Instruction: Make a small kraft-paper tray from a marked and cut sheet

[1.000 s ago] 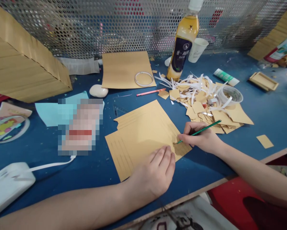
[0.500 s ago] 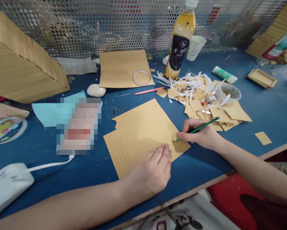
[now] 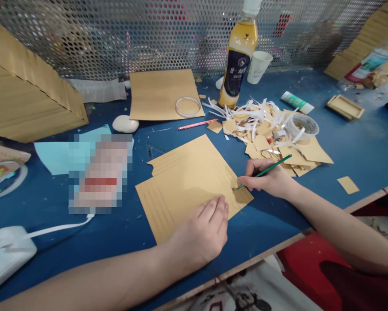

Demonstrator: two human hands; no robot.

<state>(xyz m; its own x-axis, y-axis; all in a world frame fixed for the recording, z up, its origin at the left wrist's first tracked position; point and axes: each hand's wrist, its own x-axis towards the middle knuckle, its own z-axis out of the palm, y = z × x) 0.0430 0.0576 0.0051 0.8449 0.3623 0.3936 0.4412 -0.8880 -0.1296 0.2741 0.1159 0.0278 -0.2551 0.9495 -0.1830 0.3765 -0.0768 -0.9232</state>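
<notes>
Nearly everything sits slightly further left in view; the pencil still meets the sheet.
Right hand (image 3: 267, 177) fingers pinch the green pencil (image 3: 278, 163), its tip near the right corner of the tan sheet (image 3: 184, 185) on the counter (image 3: 116, 235); left hand (image 3: 207, 226) fingers, pressed together, rest on it.
</notes>
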